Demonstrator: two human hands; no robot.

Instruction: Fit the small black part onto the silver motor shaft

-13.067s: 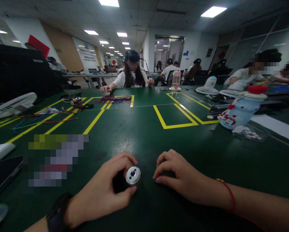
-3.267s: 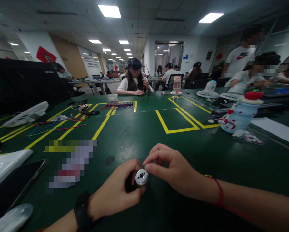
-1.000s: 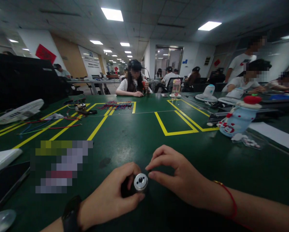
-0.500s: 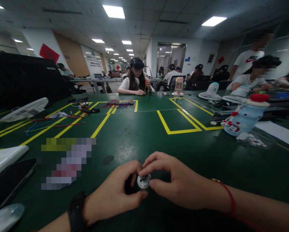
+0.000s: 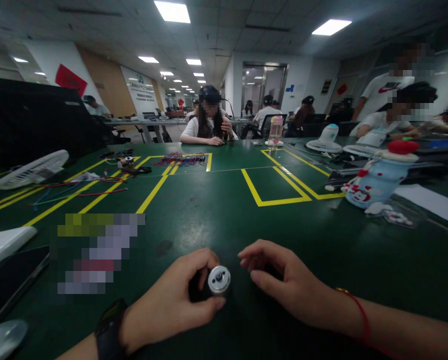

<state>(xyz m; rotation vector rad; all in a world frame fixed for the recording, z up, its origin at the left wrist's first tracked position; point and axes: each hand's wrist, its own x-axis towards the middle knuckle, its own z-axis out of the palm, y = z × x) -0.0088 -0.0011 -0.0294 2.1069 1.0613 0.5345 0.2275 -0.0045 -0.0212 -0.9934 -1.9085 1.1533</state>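
A small round silver metal part (image 5: 219,280), like a little motor, has a dark centre shaft and small holes on its upward face. My left hand (image 5: 179,295) grips it between thumb and fingers, just above the green table (image 5: 201,210). To the right, my right hand (image 5: 284,280) is apart from the metal part, its fingers curved and its thumb separate, with nothing between them.
A blue cup (image 5: 377,177) with a red top stands at the right. At the left are a white fan (image 5: 32,170), loose wires (image 5: 77,192) and a pixelated packet (image 5: 100,255). Across the table sits a person (image 5: 209,120).
My right hand has let go of the top of the metal part and moved to the right, uncovering its shaft. My left hand still holds it. The view has shifted slightly.
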